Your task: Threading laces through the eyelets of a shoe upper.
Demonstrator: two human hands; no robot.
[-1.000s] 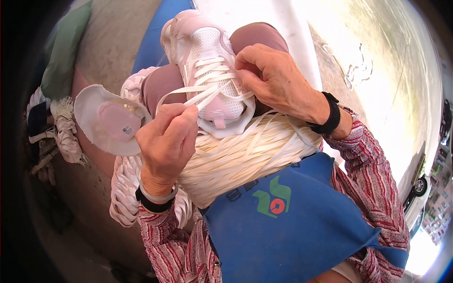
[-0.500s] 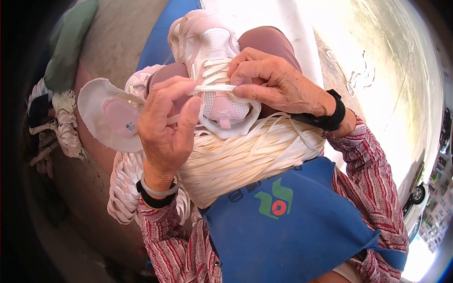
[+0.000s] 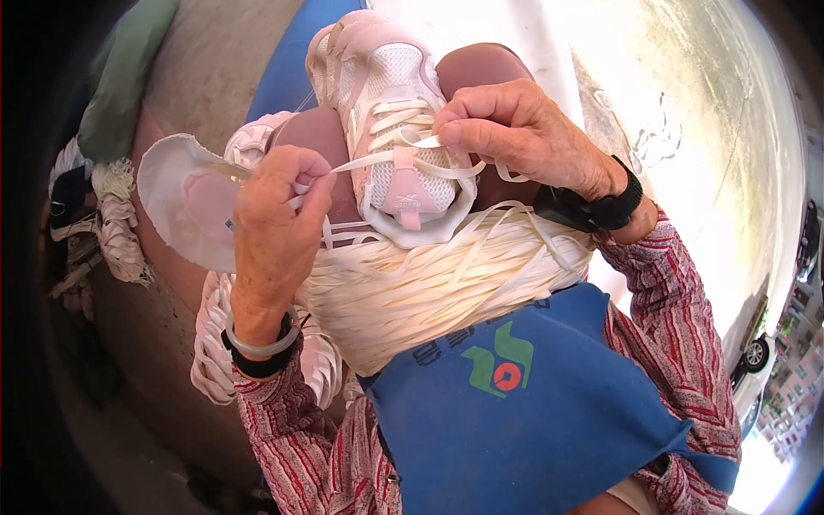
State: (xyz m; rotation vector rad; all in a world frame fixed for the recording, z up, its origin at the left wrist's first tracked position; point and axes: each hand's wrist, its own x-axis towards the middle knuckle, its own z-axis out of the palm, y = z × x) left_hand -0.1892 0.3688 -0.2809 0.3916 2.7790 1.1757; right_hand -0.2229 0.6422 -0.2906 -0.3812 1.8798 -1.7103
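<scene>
A pink and white sneaker (image 3: 388, 73) lies across my lap, toe away from me and tongue toward me. Its cream shoelace (image 3: 373, 160) runs through several eyelets and through the pink loop on the tongue (image 3: 405, 190). Left of the shoe, my left hand (image 3: 279, 215) pinches one stretch of the lace, drawn taut from the tongue. My right hand (image 3: 515, 129), at the shoe's right edge, has thumb and forefinger pressed together on another part of the lace, which makes a small loop near the fingertips.
A thick bundle of cream laces (image 3: 446, 283) lies on my lap over a blue apron (image 3: 549, 403). A white and pink shoe piece (image 3: 184, 197) sits beyond my left hand. More braided laces (image 3: 219, 343) hang at the left, and white straps (image 3: 657, 142) lie on the floor at right.
My left hand has moved left and pulled its lace end away from the shoe. My right hand has shifted slightly right and up, and the lace between the hands has come apart.
</scene>
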